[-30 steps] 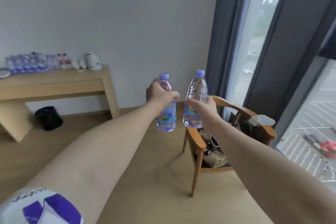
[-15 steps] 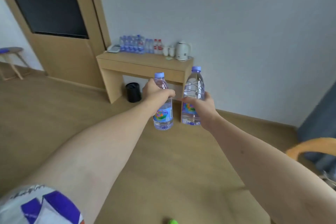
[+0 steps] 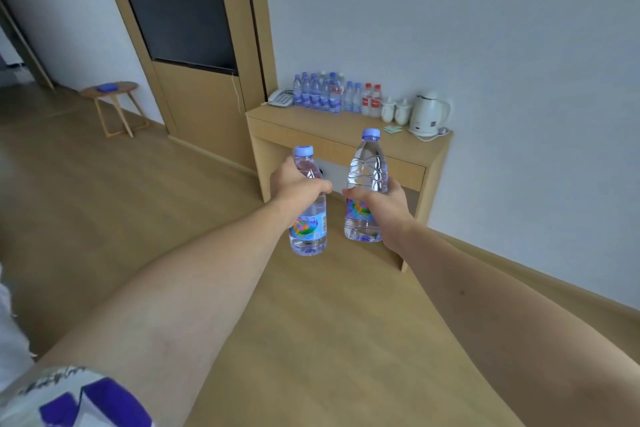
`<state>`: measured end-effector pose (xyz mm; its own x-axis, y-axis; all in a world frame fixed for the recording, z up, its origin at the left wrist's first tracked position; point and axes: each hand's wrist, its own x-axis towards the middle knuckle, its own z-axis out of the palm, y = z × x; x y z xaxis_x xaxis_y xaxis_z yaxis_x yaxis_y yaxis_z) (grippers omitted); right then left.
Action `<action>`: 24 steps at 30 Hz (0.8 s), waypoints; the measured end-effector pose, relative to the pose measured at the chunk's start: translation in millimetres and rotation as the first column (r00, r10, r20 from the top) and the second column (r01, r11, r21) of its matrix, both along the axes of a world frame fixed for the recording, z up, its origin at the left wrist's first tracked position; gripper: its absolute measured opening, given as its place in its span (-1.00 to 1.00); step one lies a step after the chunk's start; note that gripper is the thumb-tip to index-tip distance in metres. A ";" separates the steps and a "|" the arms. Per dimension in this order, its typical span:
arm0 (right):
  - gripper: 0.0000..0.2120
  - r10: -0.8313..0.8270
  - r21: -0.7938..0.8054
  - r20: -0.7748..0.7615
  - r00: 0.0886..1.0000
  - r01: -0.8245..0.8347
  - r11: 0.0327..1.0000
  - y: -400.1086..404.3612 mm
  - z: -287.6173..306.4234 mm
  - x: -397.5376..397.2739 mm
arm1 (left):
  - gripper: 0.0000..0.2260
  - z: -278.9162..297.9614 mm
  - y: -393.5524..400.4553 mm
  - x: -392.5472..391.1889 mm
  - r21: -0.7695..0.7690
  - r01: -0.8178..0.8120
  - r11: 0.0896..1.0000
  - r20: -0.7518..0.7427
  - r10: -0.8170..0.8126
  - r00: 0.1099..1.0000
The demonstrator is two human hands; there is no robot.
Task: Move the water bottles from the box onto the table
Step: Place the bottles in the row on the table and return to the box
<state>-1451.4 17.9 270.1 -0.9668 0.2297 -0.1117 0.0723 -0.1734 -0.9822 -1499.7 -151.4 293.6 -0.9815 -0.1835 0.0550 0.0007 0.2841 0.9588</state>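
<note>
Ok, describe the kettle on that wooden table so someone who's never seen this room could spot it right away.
Look at the light wooden table against the white wall, right of the tall wood panel. A row of water bottles and two white cups lines its back edge. The kettle stands at the row's right end: white, with a handle, bigger than the cups beside it.

Light: I see soft, even daylight, bright on the wall point(image 3: 450, 28).
Shadows: faint, under the table point(image 3: 349, 135).
Glare: small highlights on the kettle point(image 3: 429, 113).
Blur: far bottles point(image 3: 317, 94) look soft.
Distortion: I note wide-angle bending at the edges; the forearms look stretched.
</note>
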 end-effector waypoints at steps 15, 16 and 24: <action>-0.45 -0.100 0.004 0.058 0.993 0.100 0.995 -16.0 -17.9 -323.1 | -0.61 -14.7 0.0 -335.6 0.007 0.116 0.993 0.030 -0.116 0.993; -0.46 -0.113 0.003 0.060 0.992 0.113 0.994 -15.0 -16.3 -342.8 | -0.62 -12.6 1.5 -357.4 0.006 0.125 0.992 0.028 -0.125 0.992; -0.42 -0.176 0.044 0.129 0.976 0.171 0.984 -3.3 -26.8 -481.7 | -0.56 -25.2 11.3 -499.4 0.023 0.145 0.989 0.054 -0.146 0.988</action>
<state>-1933.1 14.6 243.2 -0.8893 0.3981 -0.2250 0.1729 -0.1629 -0.9714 -1999.1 -140.1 268.4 -0.9992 -0.0393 -0.0022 -0.0127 0.2668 0.9637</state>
